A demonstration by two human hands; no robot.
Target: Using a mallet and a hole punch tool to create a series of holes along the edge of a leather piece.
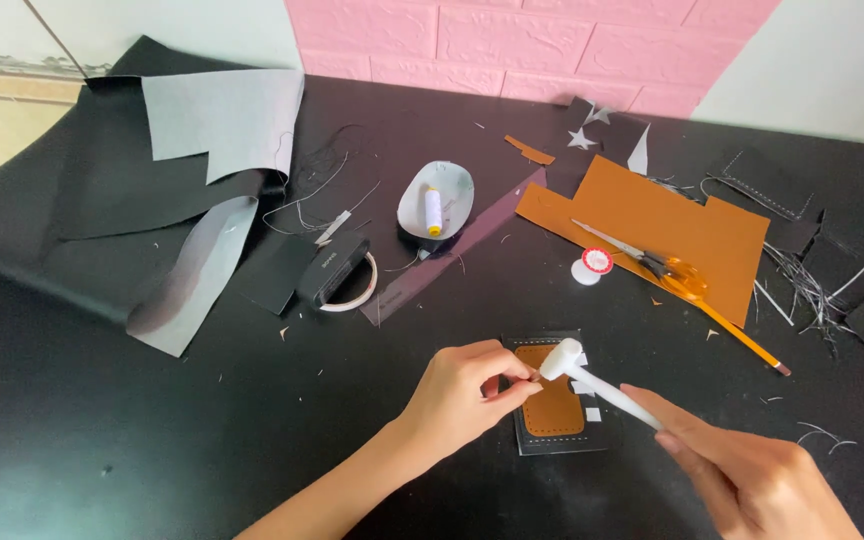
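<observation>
Left hand (467, 392) closed, fingertips pinched on something small and hidden at the upper edge of a small tan leather patch stitched onto a black leather rectangle (555, 408), lying flat on the black desk (102, 420) near its front edge. Right hand (752, 472) wrapped shut round the handle of a small white plastic mallet (592, 378), mallet head raised just above the patch, right beside the left fingertips. Could not tell whether mallet head touched the pinched item. A few tiny white scraps (592, 413) scattered at the patch's right edge.

Farther back, a large tan leather sheet with a notched edge (652, 220) spread flat, with orange-handled scissors (662, 268) resting on it and a round white-and-red disc (592, 264) at its lower left edge. An orange pencil (747, 345) angled away below the scissors, well apart from the right hand. To the left, a white oval dish holding a white thread spool with a yellow core (434, 205), a long dark translucent ruler (452, 250) slanted beside it, and a roll of pale tape with a black box leaning on it (337, 275). At far left, folded black and grey sheets of material (172, 190) draped over the desk. Black offcuts and thin strips (812, 280) strewn at far right.
</observation>
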